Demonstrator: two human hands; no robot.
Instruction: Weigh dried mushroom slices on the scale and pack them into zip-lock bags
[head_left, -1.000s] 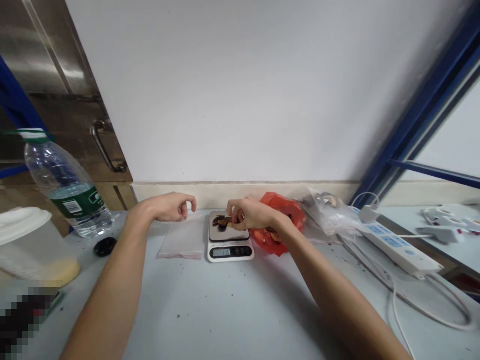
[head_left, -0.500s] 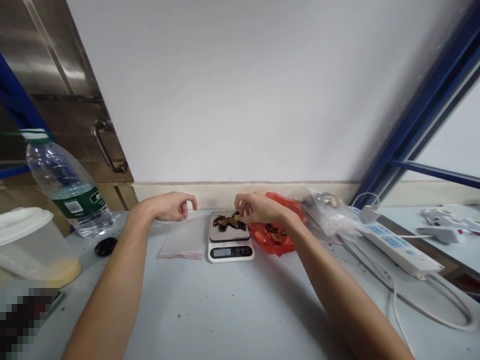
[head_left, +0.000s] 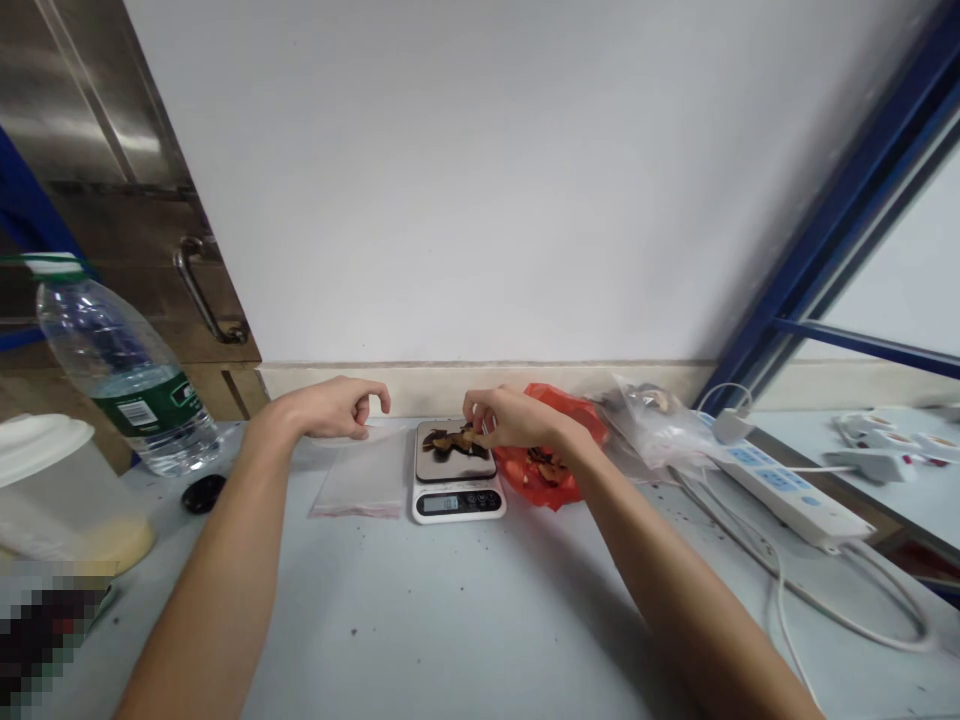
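Observation:
A white digital kitchen scale stands on the table with dark brown, curled dried pieces on its plate, which look like dried peel. Over the plate's right side, my right hand is closed, its fingertips pinching one of these pieces. My left hand hovers left of the scale with curled fingers, thumb and forefinger apart, and nothing in it. Below it lies a stack of clear zip bags. An open red plastic bag with more dried pieces sits right of the scale, partly behind my right wrist.
At the left are a large water bottle, a lidded plastic jug and a black round cap. On the right lie a clear bag, a white power strip and loose cables. A wall rises behind.
The view has shifted slightly, moving everything a little left in the picture. Both hands stay almost in place; the right fingers remain at the dried pieces on the scale.

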